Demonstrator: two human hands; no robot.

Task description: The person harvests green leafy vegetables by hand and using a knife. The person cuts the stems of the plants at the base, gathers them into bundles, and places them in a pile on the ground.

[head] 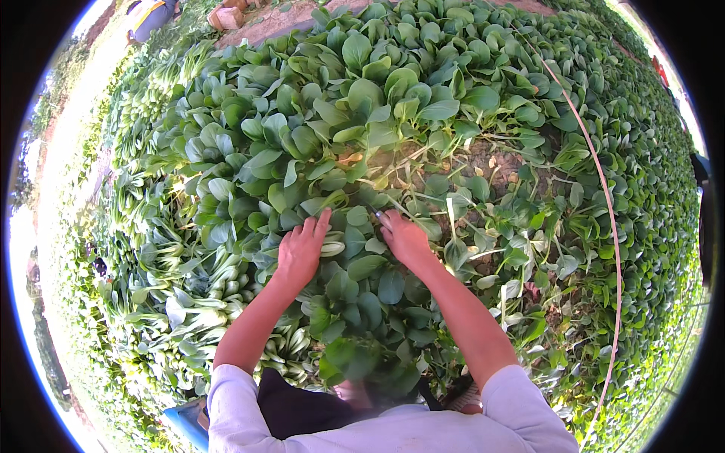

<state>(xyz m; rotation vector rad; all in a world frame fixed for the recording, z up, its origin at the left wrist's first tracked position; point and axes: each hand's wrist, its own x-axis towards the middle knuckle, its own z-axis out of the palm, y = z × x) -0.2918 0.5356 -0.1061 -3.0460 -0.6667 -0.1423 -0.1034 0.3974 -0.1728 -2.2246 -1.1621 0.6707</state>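
Leafy green plants with broad oval leaves, like bok choy [357,51], stand densely in front of me. My left hand [300,249] reaches into the leaves beside a pale-stemmed green [333,244]; its fingertips are partly among leaves, and whether it grips anything is unclear. Just right of it, my right hand [403,235] is closed around a small knife [379,214], of which only a short metallic part shows near the fingers. Pulled or cut bok choy with pale stems [198,317] lies in rows at the left.
Bare soil with loose leaves [487,164] shows right of centre. A pink hose or cord [606,198] curves down the right side. A blue object [190,422] lies by my left side. Another person [152,20] is at the far upper left, near wooden-looking blocks [227,18].
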